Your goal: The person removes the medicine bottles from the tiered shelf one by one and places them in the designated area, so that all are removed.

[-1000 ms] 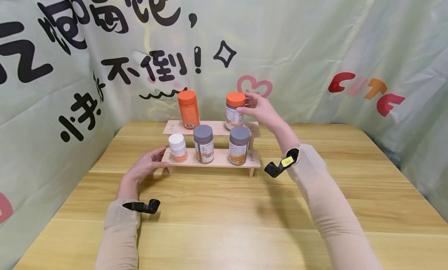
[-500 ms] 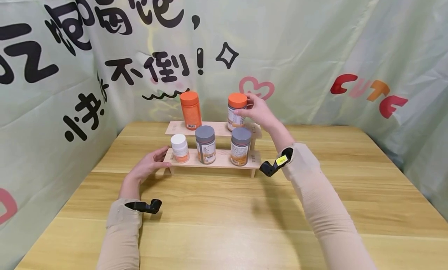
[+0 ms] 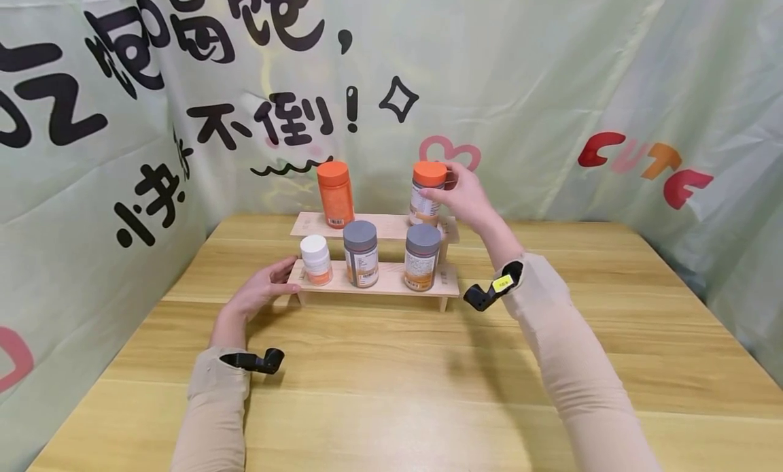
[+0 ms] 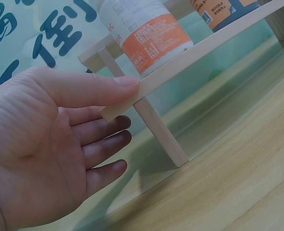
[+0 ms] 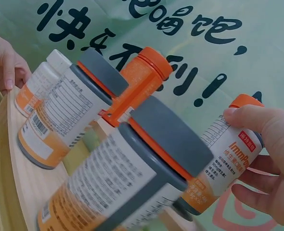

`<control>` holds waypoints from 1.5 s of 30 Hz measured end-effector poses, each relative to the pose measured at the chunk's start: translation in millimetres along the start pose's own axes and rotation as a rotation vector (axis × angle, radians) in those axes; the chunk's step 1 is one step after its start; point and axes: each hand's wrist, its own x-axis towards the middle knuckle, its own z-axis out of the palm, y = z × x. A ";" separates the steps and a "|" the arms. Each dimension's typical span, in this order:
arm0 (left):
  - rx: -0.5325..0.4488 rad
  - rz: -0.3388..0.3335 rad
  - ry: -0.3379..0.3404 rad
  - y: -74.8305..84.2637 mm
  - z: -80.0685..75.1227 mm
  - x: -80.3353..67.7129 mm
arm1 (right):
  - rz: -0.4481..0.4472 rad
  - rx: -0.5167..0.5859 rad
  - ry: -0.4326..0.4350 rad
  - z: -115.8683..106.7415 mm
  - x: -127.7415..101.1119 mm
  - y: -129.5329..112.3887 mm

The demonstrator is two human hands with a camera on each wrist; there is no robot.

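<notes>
A small two-tier wooden rack carries several supplement bottles. On its upper tier, my right hand holds a grey bottle with an orange cap; thumb and fingers lie on opposite sides of it in the right wrist view. My left hand holds the left end of the lower tier, thumb along the board edge, fingers behind it. Beside that thumb stands a white bottle. Two grey-capped bottles, a middle one and a right one, share the lower tier.
An all-orange bottle stands upright on the left of the upper tier. The rack is on a wooden table. Behind it hangs a pale green cloth with printed lettering. Each wrist wears a black camera, such as the right one.
My right hand and the orange-capped bottle have shifted right along the upper tier, nearer its right end. The left hand has stayed at the rack's left end. The head view has shifted slightly.
</notes>
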 end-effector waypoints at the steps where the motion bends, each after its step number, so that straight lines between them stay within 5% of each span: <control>1: 0.001 -0.002 0.001 -0.3 -0.1 -0.2 | -0.002 0.000 0.005 -2.8 -0.5 0.6; 25: -0.009 -0.021 0.016 -2.0 -1.4 -3.9 | 0.108 -0.032 0.203 -70.5 -30.5 52.5; 45: -0.010 -0.009 0.015 -1.2 -1.6 0.4 | 0.190 -0.112 0.151 -70.0 -56.5 106.3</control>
